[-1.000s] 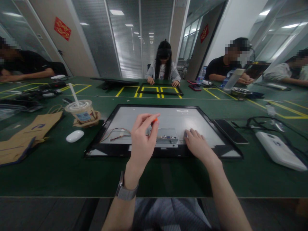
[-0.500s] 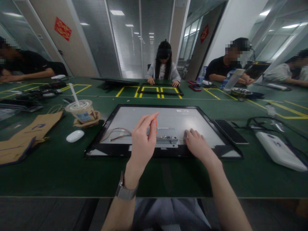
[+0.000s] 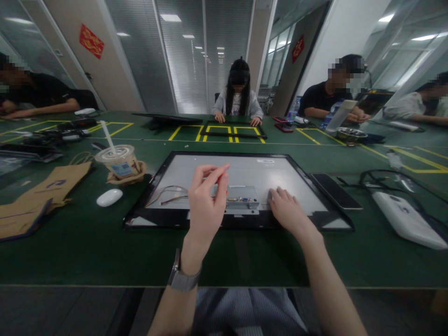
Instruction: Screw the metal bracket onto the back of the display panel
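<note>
In front of me a display panel (image 3: 241,168) with a black frame lies flat, its grey metal back facing up. My left hand (image 3: 207,198), with a watch on the wrist, is raised over its middle. The fingers and thumb are closed on a small orange object (image 3: 220,178), mostly hidden, so its kind cannot be told. Below that hand a metal bracket (image 3: 243,204) with connector ports sits near the panel's front edge. Thin loose cables (image 3: 170,198) run left of it. My right hand (image 3: 286,205) rests on the panel to the bracket's right, fingers spread and holding nothing.
Left of the panel are a drink cup (image 3: 121,163) with a straw, a white mouse (image 3: 109,198) and a paper bag (image 3: 49,193). At right lie a phone (image 3: 336,191), a white device (image 3: 408,219) and black cables. Across the table, a person's hands touch a dark frame (image 3: 233,136).
My left hand has turned slightly and its fingers have shifted around the orange object, which shows less now. The right hand and the panel have stayed in place.
</note>
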Motion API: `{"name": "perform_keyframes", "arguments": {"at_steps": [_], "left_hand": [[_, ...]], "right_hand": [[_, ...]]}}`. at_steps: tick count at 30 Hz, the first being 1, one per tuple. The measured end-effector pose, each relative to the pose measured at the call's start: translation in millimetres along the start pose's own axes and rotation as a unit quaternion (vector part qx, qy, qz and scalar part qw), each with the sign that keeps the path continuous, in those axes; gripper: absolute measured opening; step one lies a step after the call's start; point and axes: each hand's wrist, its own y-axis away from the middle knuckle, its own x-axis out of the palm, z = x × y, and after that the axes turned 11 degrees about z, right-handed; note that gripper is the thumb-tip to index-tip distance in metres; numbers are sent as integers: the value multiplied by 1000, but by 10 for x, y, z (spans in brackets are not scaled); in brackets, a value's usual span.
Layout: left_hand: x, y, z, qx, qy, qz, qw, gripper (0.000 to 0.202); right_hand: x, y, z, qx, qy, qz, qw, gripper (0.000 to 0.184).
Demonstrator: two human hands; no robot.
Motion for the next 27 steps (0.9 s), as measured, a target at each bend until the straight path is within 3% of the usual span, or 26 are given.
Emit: {"name": "perform_keyframes", "arguments": {"at_steps": [6, 12, 20, 27], "left_hand": [[-9, 0, -2, 8, 22, 39, 999, 30], [-10, 3, -12, 8, -1, 9, 1000, 17], [4, 14, 13, 25, 23, 49, 998, 33], [2, 9, 17, 16, -4, 7, 1000, 18]], "right_hand": [[-31, 8, 0, -8, -10, 12, 1000, 45], [-7, -1, -8, -7, -7, -1, 1000, 42], [-5, 5, -2, -9, 0, -5, 1000, 43], [3, 4, 6, -2, 0, -5, 1000, 43]]}}
